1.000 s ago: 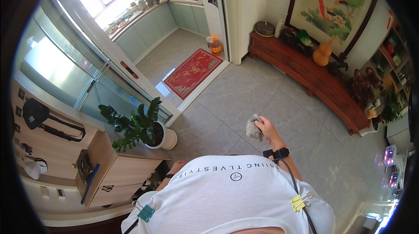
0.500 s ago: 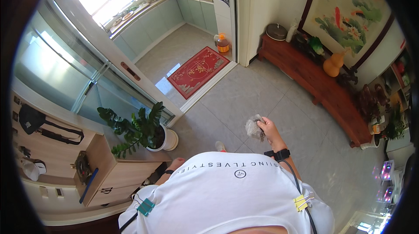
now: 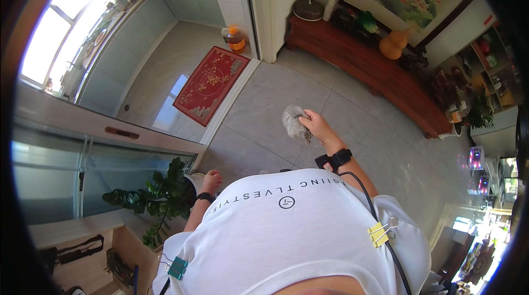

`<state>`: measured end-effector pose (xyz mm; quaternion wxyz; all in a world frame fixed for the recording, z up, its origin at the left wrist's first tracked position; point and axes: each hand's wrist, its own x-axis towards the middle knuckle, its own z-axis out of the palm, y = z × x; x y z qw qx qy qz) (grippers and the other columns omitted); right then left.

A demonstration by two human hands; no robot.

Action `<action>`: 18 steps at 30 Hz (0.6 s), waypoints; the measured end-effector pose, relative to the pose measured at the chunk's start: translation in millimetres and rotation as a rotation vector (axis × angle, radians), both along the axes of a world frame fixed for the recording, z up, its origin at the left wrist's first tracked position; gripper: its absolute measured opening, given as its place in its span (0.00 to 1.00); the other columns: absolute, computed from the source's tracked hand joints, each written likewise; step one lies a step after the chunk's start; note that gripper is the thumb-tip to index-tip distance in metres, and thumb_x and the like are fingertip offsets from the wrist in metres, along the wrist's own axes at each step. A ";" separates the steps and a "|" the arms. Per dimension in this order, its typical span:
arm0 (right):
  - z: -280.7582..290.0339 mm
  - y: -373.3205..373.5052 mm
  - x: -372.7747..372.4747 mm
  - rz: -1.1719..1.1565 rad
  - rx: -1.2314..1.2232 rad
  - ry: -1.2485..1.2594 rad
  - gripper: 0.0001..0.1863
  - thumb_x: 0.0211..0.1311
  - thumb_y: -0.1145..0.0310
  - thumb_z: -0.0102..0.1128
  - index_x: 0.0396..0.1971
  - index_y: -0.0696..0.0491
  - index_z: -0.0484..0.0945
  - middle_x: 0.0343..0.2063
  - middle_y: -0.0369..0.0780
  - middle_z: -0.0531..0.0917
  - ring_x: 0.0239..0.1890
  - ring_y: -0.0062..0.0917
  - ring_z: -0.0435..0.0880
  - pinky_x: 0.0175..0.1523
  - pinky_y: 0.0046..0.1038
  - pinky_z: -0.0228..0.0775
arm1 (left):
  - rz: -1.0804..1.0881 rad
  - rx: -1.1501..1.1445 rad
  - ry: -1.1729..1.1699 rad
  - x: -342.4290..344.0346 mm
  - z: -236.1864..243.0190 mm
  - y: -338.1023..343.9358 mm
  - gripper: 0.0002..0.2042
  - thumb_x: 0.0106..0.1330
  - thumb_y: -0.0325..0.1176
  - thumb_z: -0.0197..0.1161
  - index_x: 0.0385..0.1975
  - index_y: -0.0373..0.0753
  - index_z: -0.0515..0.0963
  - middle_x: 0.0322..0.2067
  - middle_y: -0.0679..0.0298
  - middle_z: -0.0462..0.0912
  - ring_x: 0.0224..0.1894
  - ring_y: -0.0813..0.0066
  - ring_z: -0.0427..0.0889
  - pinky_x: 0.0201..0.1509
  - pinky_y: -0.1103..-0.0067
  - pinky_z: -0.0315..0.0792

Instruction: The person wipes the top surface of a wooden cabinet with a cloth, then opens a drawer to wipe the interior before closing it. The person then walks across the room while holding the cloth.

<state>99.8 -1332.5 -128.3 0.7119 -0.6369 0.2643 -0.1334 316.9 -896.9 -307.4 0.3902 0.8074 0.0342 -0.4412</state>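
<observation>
My right hand (image 3: 315, 125) is out over the grey tiled floor, its thumb and fingers pinched on one edge of a crumpled grey wad (image 3: 293, 123). The wad looks thin and wispy, with darker brownish bits along its lower side. Whether it is cloth, plastic or a clump of lint, I cannot tell. Low at my left side, my left hand (image 3: 211, 180) hangs beside the white plant pot (image 3: 193, 182), with loosely bent fingers and nothing seen in them. A black band is on each wrist.
A leafy green plant (image 3: 160, 187) stands left, by the sliding glass door (image 3: 49, 157). Ahead left, beyond the door track, lie a red mat (image 3: 212, 85) and an orange-filled bottle (image 3: 236, 40). A low reddish wooden bench (image 3: 352, 69) with a gourd (image 3: 394, 44) lines the right wall.
My view has turned and moved forward, nearer the kitchen doorway. The right hand still holds the grey wad. My left hand has come out further from beside the shirt.
</observation>
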 end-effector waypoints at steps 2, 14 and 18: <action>-7.8 -7.2 1.8 0.029 0.014 0.072 0.14 0.65 0.68 0.56 0.45 0.61 0.77 0.35 0.34 0.82 0.36 0.15 0.77 0.42 0.21 0.70 | 0.008 -0.027 0.013 5.9 -1.8 -7.4 0.12 0.70 0.33 0.50 0.50 0.41 0.74 0.34 0.61 0.82 0.29 0.72 0.81 0.29 0.77 0.73; -25.2 -73.6 59.3 0.521 0.152 0.079 0.13 0.64 0.69 0.56 0.45 0.59 0.78 0.34 0.32 0.81 0.35 0.14 0.76 0.40 0.21 0.70 | 0.682 -0.034 0.014 -207.9 -11.2 3.0 0.13 0.67 0.30 0.50 0.49 0.40 0.74 0.30 0.61 0.82 0.27 0.73 0.80 0.26 0.78 0.72; -15.1 -48.6 77.7 0.850 0.027 0.113 0.13 0.62 0.71 0.55 0.45 0.59 0.78 0.34 0.33 0.81 0.34 0.16 0.78 0.40 0.22 0.71 | 0.683 0.057 -0.078 -391.8 9.6 9.8 0.09 0.66 0.29 0.50 0.42 0.39 0.75 0.26 0.60 0.79 0.23 0.72 0.76 0.24 0.74 0.70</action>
